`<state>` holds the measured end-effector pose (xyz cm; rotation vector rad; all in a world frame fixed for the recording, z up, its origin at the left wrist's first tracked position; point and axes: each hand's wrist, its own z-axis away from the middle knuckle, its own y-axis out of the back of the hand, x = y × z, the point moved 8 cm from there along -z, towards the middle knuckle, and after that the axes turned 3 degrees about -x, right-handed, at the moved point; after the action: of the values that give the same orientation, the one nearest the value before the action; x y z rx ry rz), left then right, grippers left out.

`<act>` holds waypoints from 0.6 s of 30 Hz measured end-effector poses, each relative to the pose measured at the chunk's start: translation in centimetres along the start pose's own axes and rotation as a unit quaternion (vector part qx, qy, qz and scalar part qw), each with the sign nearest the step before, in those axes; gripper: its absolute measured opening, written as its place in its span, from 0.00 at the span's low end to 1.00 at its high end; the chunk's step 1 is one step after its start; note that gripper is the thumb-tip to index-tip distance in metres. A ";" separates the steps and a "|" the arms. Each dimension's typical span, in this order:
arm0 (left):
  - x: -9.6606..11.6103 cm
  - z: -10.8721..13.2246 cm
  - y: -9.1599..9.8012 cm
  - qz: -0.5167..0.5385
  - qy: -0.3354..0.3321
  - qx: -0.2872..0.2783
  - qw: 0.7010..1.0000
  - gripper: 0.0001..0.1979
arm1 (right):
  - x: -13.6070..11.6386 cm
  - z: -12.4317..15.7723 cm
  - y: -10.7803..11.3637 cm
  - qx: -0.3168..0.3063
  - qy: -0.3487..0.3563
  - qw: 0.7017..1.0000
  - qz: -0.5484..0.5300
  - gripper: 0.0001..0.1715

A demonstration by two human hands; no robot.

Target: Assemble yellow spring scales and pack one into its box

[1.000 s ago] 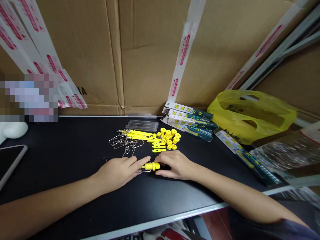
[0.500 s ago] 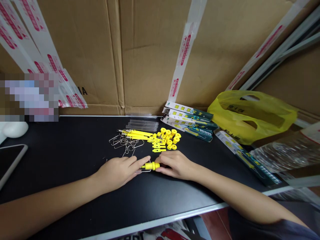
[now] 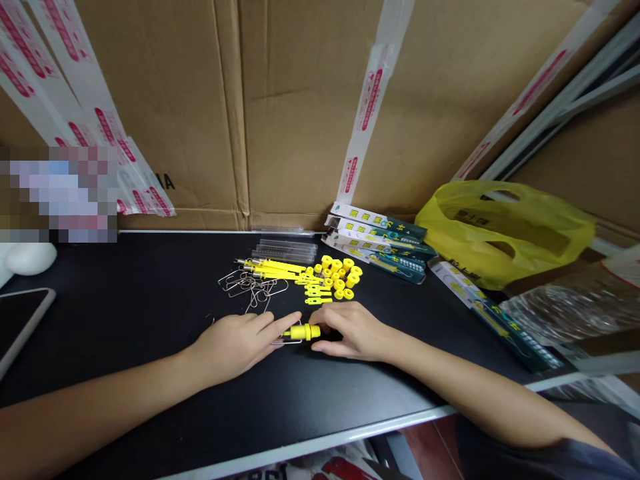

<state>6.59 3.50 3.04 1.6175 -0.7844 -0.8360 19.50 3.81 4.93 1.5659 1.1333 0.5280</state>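
Observation:
My left hand (image 3: 237, 343) is closed on a yellow spring scale (image 3: 301, 332), lying level just above or on the black table; most of its body is hidden under the fingers. A bent wire hook (image 3: 287, 342) shows along its side. At the scale's right end, my right hand (image 3: 350, 332) has thumb and forefinger apart around the yellow cap, the forefinger close to it or touching. Behind the hands lie loose wire hooks (image 3: 257, 287), yellow rods with springs (image 3: 275, 269), small flat yellow pieces (image 3: 319, 301) and several yellow caps (image 3: 353, 280).
Clear plastic tubes (image 3: 284, 251) lie behind the parts. Printed boxes (image 3: 377, 233) are stacked at the back, with another box (image 3: 493, 313) at right. Beyond stand a yellow bag (image 3: 460, 233) and a clear plastic bottle (image 3: 575, 300). A white-framed tablet (image 3: 25, 327) lies at left.
My right thumb and fingers have loosened from the yellow cap and spread apart. My left hand keeps its hold on the spring scale.

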 end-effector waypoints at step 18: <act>0.0 0.1 0.1 0.002 0.002 -0.002 1.000 0.25 | -0.2 0.1 0.1 0.008 0.012 1.000 0.005 0.11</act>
<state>6.54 3.40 3.09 1.6133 -0.7816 -0.8306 19.53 3.56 5.06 1.5828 1.1503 0.5471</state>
